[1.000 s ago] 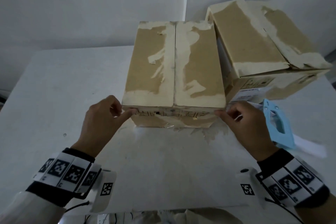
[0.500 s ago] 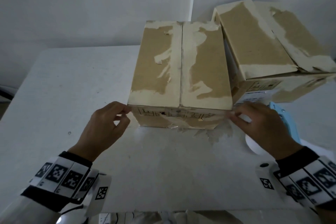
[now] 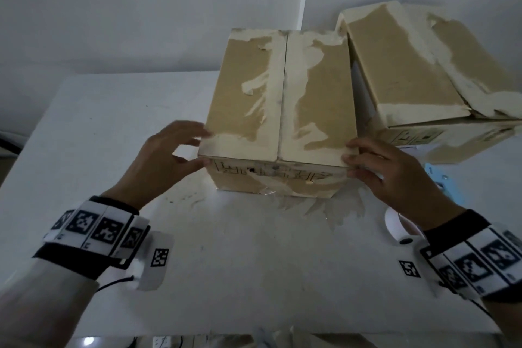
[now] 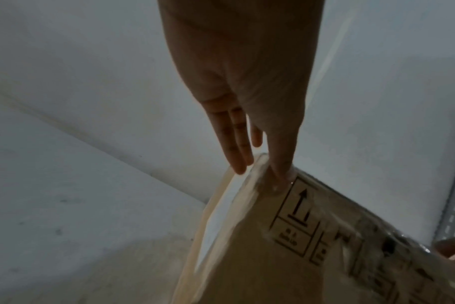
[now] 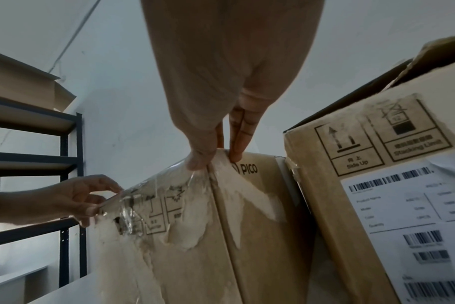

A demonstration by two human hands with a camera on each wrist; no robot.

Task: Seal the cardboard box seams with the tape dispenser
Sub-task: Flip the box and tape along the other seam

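Note:
A worn cardboard box stands mid-table, flaps closed, its centre seam running away from me. Clear tape lies wrinkled along the top of its near face. My left hand is at the near-left top corner: the thumb presses the front face while straight fingers lie along the left side. At the near-right corner my right hand does the same, thumb on the taped front and fingers on the right side. The blue tape dispenser lies on the table behind my right hand, partly hidden.
A second, larger cardboard box leans against the first box's right side. The white table is bare to the left and in front. A black metal shelf stands off to the left, by the wall.
My left fingers uncurled and now stretch along the box's left side. My right hand slid up round the right corner. The view has drawn closer to the box.

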